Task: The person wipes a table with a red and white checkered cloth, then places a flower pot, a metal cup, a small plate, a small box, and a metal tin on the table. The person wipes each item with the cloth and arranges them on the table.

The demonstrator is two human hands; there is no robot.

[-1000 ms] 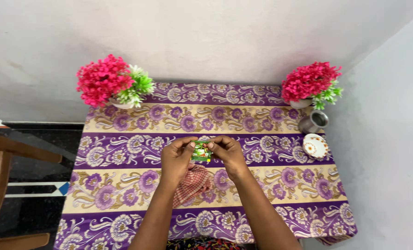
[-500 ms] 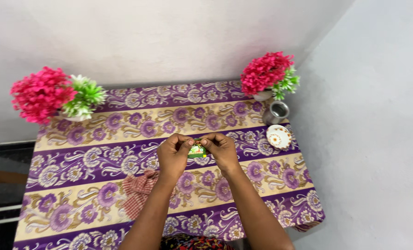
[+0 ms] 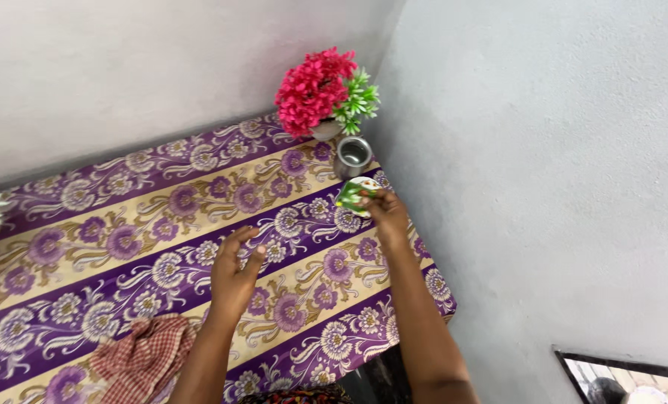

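The right hand holds a small green packet in its fingers, over the little white saucer at the far right of the table. A steel cup and pink flowers stand just behind. The left hand hovers near the middle, fingers loose and holding nothing. It seems best to keep the packet steady right above the saucer.
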